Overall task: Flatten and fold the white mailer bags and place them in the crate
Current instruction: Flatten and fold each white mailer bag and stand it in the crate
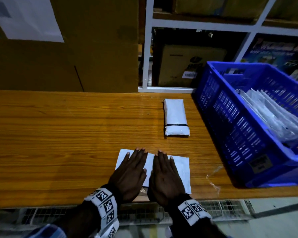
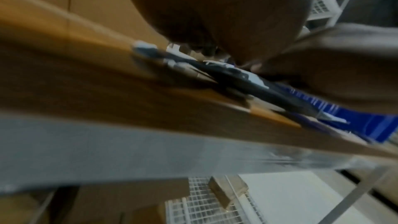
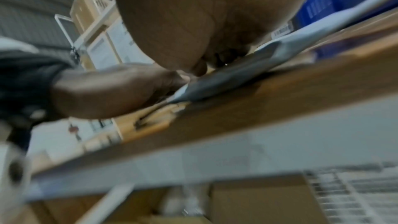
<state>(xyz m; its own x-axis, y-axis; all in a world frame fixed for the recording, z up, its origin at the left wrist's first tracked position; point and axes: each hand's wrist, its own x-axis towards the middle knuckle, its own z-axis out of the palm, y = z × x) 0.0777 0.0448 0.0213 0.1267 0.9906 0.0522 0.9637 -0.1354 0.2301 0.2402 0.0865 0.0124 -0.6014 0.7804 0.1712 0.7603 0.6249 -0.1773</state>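
Note:
A white mailer bag (image 1: 183, 169) lies flat near the front edge of the wooden table (image 1: 58, 134). Both hands press on it side by side, palms down, fingers straight: my left hand (image 1: 130, 170) on its left half, my right hand (image 1: 163, 176) on its middle. In the wrist views the bag (image 3: 290, 43) shows as a thin edge under blurred palms. A bundle of white mailer bags (image 1: 175, 117) bound with a black band lies farther back. The blue crate (image 1: 230, 121) stands at the right with several folded white bags (image 1: 272, 115) inside.
A large cardboard box (image 1: 62, 62) stands at the back left of the table. White shelving (image 1: 196, 24) with boxes rises behind. A scrap of clear plastic (image 1: 213, 179) lies by the crate's near corner. Wire grating (image 1: 222, 206) shows below the table's front edge.

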